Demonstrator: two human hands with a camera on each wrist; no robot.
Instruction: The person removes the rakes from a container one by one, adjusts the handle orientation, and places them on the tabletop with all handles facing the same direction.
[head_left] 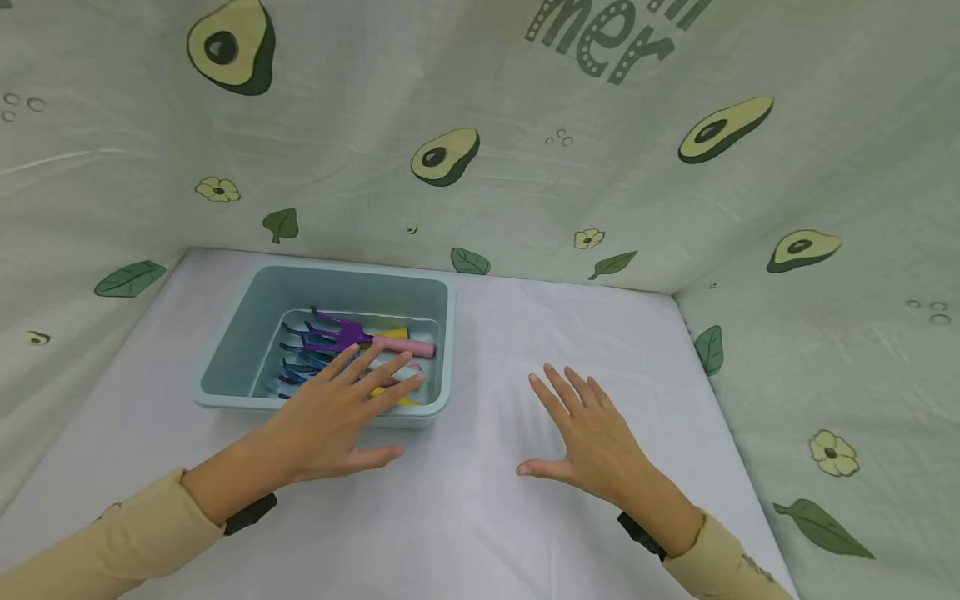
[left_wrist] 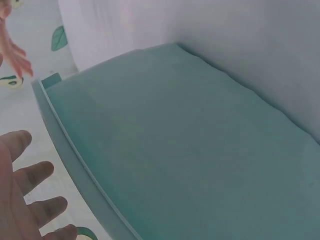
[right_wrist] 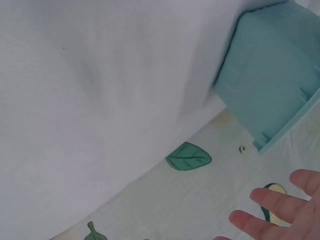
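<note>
My left hand (head_left: 330,417) hovers over the front edge of a light blue plastic bin (head_left: 232,333), its fingers spread and holding nothing. Several small hand rakes lie in the bin, partly hidden behind that hand. On top is a purple rake (head_left: 345,333) with a pink handle (head_left: 408,345); blue prongs (head_left: 300,367) and bits of yellow show beneath. To the right of the bin, above the white tabletop, my right hand (head_left: 600,446) is held with fingers spread, touching nothing. In the left wrist view, the bin's outer wall (left_wrist: 175,140) stands beside the left fingers (left_wrist: 40,175).
A white cloth (head_left: 510,517) covers the table. Behind it and at both sides hangs a pale green curtain (head_left: 337,108) printed with avocados, leaves and flowers. Dark bands (head_left: 251,514) sit at both wrists, below tan sleeves (head_left: 142,533).
</note>
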